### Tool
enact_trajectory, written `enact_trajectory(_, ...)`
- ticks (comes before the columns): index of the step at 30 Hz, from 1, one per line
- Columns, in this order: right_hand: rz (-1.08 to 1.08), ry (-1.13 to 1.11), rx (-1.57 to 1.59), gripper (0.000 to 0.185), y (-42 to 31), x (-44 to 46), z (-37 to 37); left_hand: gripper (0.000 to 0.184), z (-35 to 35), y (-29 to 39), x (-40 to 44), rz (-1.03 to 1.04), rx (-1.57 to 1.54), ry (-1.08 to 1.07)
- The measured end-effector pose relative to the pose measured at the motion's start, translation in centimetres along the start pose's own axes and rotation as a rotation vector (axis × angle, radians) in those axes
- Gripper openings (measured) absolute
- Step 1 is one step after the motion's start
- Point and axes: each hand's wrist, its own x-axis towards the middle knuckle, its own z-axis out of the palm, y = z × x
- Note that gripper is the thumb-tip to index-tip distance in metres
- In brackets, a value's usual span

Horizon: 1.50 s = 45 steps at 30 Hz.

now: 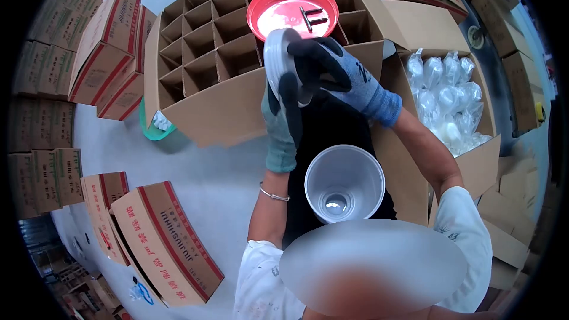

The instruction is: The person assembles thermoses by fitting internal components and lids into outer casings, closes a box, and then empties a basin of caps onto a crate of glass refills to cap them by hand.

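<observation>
Both hands wear grey-and-black work gloves. My left hand (281,112) grips the lower left side of a stack of whitish round plastic pieces (275,56), with its thumb along the near side. On the right side of that stack, my right hand (332,68) has its bent fingers against the rim. A red round tray (261,16) with a small dark metal piece (314,19) on it rests on the divided carton (219,106) just beyond the hands. Below them, a translucent plastic tub (345,184) stands open end up at my lap.
At the right, an open carton (483,169) holds several plastic-wrapped clear items (444,98). Printed cartons (169,243) stand on the floor at the left, with more stacked (104,53) farther back. A green basin (155,130) sits beside the divided carton.
</observation>
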Motion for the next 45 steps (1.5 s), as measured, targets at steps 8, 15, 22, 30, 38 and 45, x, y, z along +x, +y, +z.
enact_trajectory(8, 0.258, -0.009, 0.256, 0.065, 2.7, 2.4, 1.1, 0.053, 3.4, -1.7, 1.8, 0.364, 0.181, 0.237)
enact_trajectory(15, 0.425, -0.201, 0.437, 0.064, 10.1, 5.0, -6.4, 0.047, 0.2, -4.5, 4.8, 0.764, 0.665, -0.479)
enact_trajectory(22, 0.214, -0.319, -0.470, 0.047, 13.7, 14.6, -2.4, 0.059, 4.0, -5.2, 4.1, 0.291, 0.438, -0.383)
enact_trajectory(30, 0.363, 0.013, -1.095, 0.048, 32.7, 26.5, -10.9, 0.033, 4.6, -7.8, 5.6, 0.338, 0.519, -0.784)
enact_trajectory(38, 0.701, 0.028, -0.876, 0.046, 45.8, 26.0, -10.9, 0.029, 5.3, -8.7, 8.1, 0.269, 0.529, -0.873)
enact_trajectory(45, 0.111, 0.418, -0.912, 0.055, 31.7, 22.8, -18.1, 0.029, 5.8, -7.7, 6.6, 0.326, 0.418, -0.744)
